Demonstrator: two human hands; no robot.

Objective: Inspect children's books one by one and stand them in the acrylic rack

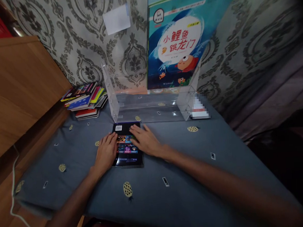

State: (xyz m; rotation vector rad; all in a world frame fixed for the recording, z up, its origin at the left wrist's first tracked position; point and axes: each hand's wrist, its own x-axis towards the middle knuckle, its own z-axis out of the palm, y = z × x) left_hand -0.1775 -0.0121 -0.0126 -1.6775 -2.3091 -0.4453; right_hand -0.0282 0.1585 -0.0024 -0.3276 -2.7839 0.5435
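A black book [127, 159] lies flat on the table, a barcode near its far edge and rows of small colourful pictures across its middle. My left hand [107, 151] rests along the book's left edge, fingers stretched forward. On the far right part of the cover lies my right hand [146, 140], its fingers flat and pointing left. Neither hand is wrapped around anything. Just beyond the book stands a clear acrylic rack [151, 117]. In it, on the right, a blue picture book [173, 50] with a fish on its cover stands upright.
Several books are heaped in an uneven stack [85, 102] at the back left. A wooden cabinet [21, 90] borders the left side. The grey-blue tablecloth [192, 189] has pineapple prints. A blurred-out object [199, 109] sits right of the rack. A white cable [14, 190] hangs at left.
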